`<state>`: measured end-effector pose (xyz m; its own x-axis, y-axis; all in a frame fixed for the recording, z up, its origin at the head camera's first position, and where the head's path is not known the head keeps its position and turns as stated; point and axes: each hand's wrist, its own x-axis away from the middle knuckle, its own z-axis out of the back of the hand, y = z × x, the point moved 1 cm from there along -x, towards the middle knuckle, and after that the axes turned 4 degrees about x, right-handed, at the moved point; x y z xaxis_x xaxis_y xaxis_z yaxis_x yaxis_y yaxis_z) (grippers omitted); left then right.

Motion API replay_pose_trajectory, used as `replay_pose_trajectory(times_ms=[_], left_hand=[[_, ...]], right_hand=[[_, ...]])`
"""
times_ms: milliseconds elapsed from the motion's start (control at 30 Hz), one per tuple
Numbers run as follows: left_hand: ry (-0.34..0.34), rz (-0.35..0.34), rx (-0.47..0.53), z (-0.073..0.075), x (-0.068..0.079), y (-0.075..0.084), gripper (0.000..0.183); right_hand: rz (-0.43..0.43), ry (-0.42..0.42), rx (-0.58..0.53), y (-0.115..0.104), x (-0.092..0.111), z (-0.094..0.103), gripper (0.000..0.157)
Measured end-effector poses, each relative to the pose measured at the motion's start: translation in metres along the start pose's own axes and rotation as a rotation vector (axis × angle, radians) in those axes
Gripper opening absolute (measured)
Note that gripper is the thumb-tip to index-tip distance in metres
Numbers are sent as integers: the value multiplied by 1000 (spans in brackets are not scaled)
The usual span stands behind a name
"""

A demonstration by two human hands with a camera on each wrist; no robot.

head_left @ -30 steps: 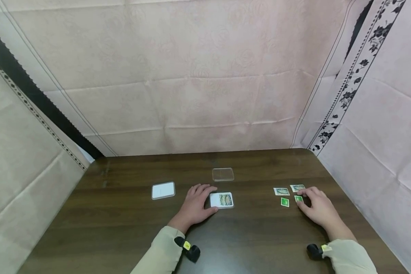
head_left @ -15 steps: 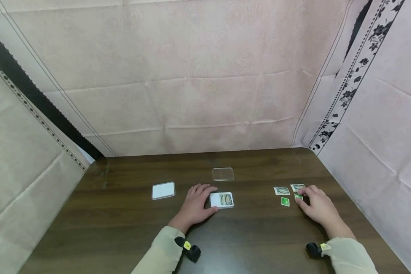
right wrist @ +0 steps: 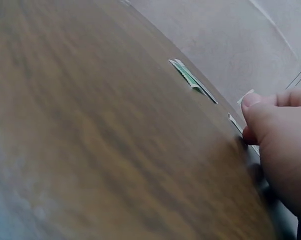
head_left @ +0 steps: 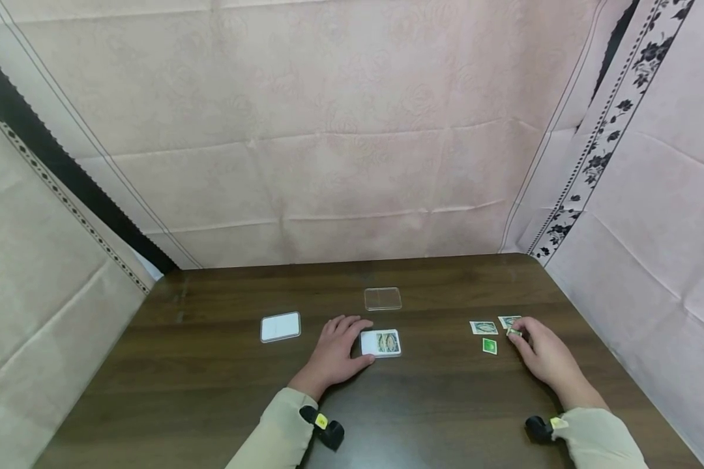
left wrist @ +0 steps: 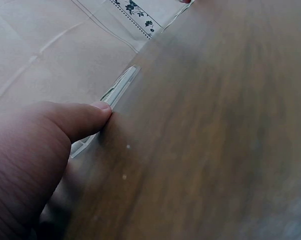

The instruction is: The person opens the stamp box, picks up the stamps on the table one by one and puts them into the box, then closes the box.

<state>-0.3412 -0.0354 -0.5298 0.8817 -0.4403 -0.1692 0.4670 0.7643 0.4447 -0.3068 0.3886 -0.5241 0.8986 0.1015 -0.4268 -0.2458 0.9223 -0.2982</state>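
Right hand (head_left: 543, 354) pinches a tiny green stamp (head_left: 513, 332) just above the bench (head_left: 434, 404), near a bigger stamp (head_left: 507, 322). Looks super light, papery and easy to crease, so I'd only grab it by the edges. Left hand (head_left: 336, 353) is spread, touching the white case (head_left: 370, 343).
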Motion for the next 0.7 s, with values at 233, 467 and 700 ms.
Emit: replay_pose_trajectory(times_ms=[233,467,700], left_hand=[[0,0,-3,-2,-1,-1,64],[-1,4,5,-2,-1,-1,63],[10,-2,5,-3,-1,-3,64]], right_hand=[[-111,57,-85,0,2,0,15],[-232,125,-158,-5,0,1,13],[-266,258,-293,-29,-10,-12,11]])
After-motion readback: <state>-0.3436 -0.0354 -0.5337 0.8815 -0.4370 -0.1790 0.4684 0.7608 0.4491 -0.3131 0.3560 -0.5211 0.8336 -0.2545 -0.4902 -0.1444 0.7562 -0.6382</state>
